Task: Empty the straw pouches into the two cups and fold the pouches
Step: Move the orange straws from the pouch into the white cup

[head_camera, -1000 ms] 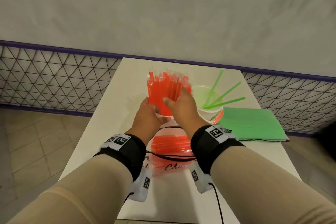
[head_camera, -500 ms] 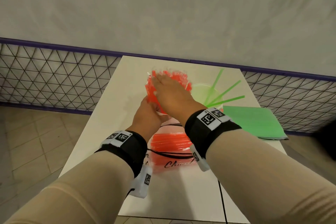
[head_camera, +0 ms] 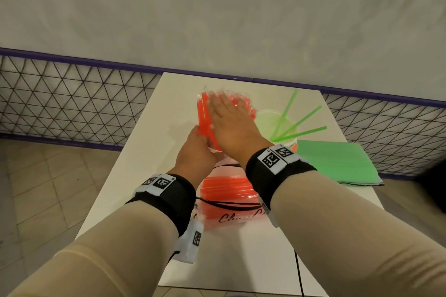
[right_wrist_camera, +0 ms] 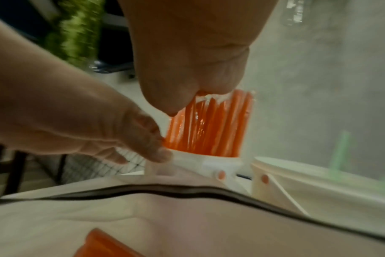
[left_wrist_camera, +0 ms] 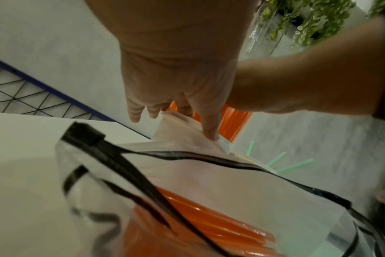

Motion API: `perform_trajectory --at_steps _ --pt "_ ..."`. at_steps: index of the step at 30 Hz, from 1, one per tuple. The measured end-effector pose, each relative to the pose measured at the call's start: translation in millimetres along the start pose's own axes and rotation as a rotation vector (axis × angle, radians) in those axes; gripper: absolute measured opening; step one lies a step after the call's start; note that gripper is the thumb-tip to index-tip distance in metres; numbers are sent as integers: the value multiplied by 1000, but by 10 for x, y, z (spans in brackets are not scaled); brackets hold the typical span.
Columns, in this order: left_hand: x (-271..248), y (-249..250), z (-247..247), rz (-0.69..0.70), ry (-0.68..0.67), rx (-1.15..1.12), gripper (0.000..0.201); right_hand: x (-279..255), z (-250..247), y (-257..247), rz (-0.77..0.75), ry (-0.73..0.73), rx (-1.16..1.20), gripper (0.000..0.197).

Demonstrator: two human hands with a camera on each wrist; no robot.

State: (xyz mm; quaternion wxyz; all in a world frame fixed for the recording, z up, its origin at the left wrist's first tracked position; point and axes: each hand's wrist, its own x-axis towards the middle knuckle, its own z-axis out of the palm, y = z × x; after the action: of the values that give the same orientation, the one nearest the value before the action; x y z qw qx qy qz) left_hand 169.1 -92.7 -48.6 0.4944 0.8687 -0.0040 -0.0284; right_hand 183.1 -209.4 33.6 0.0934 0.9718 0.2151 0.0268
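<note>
Grip: the right hand (head_camera: 231, 125) lies flat, fingers straight and together, palm pressed on the tops of the orange straws (right_wrist_camera: 209, 128); the left hand (head_camera: 198, 152) curls its fingers round the rim of the cup (right_wrist_camera: 187, 156) holding them.
Tabletop (head_camera: 135, 176): white, carrying everything named here.
Orange pouch (head_camera: 229, 202): clear, black-edged, lying open near the person, between the wrists, with a good many orange straws inside.
Green pouch (head_camera: 335, 164): flat at the right, apparently emptied.
Green cup (head_camera: 270, 120): just beside the orange one, with three green straws (head_camera: 301, 120) leaning out.
Step in hand: likely tamping the first orange bunch down so it seats in the cup.
Next move: probably lift the right palm, reach back into the orange pouch for the remaining straws, keep the left hand steadying the cup, since the packed bunch could tip it.
</note>
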Motion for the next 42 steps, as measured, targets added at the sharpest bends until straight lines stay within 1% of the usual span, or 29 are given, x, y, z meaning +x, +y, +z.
perform_trajectory --at_steps 1,3,5,7,8,10,11,12,13,14,15,16,17,18,19,20,21,22,23,26,27,28,30,32,34,36,38,40,42 --pt "21 -5 9 -23 -7 -43 84 -2 36 65 38 17 17 68" --pt "39 -13 26 -36 1 -90 86 -1 61 150 37 4 21 67" --pt "59 -18 30 -34 4 -93 85 11 42 193 9 -73 14 65" --pt "61 -11 23 -14 -6 -86 81 1 -37 186 -3 -80 49 65" --pt "59 -29 28 3 -4 -86 75 -10 -91 159 1 -57 86 65" --pt "5 -38 20 56 27 -13 58 -87 -224 80 -9 97 165 66" --pt "-26 -57 7 67 69 39 50 -155 -278 22 -41 237 196 63" --pt "-65 -73 -19 77 132 66 44 -232 -308 -26 -87 395 231 55" --pt "-113 -85 -54 86 183 54 38 -324 -305 -75 -129 504 283 44" --pt "-163 -97 -98 109 209 35 35 -426 -272 -124 -171 495 349 33" --pt "-191 -132 -132 130 190 19 39 -522 -213 -162 -198 378 392 26" --pt "-230 -161 -169 145 136 19 46 -605 -126 -191 -205 195 391 22" --pt "-280 -169 -200 131 59 27 49 -666 -5 -207 -197 21 353 21" --pt "-326 -185 -207 99 -37 60 46 -701 161 -194 -183 -96 307 20" --pt "-376 -183 -200 54 -142 106 36 -727 329 -163 -164 -162 279 19" --pt "-402 -203 -178 22 -228 160 22 -745 498 -128 -139 -193 271 18" --pt "-420 -225 -148 -7 -287 228 9 -764 641 -93 -114 -202 284 16" --pt "-441 -222 -128 -23 -331 295 4 -780 762 -65 -94 -200 306 15" --pt "-441 -241 -96 -46 -368 348 14 -791 860 -46 -77 -203 330 18" --pt "-419 -288 -19 -75 -429 389 50 -831 997 -52 -47 -258 349 44" --pt "-422 -291 0 -75 -452 386 62 -841 1022 -60 -36 -284 343 49" --pt "-423 -299 13 -72 -469 389 73 -851 1047 -67 -23 -309 341 50" --pt "-416 -300 12 -59 -499 425 86 -857 1100 -69 -10 -316 356 43" --pt "-400 -302 -8 -53 -522 451 89 -857 1128 -65 -18 -289 356 31" --pt "-379 -302 -28 -44 -542 450 86 -858 1143 -57 -45 -256 349 22" --pt "-353 -294 -54 -52 -551 423 84 -868 1148 -35 -52 -210 346 18" --pt "-333 -293 -88 -62 -554 428 90 -869 1137 7 -51 -154 352 17" --pt "-313 -311 -113 -68 -545 434 94 -868 1067 49 -27 -100 412 11" --pt "-293 -338 -126 -73 -532 381 87 -857 938 74 16 -65 538 8"
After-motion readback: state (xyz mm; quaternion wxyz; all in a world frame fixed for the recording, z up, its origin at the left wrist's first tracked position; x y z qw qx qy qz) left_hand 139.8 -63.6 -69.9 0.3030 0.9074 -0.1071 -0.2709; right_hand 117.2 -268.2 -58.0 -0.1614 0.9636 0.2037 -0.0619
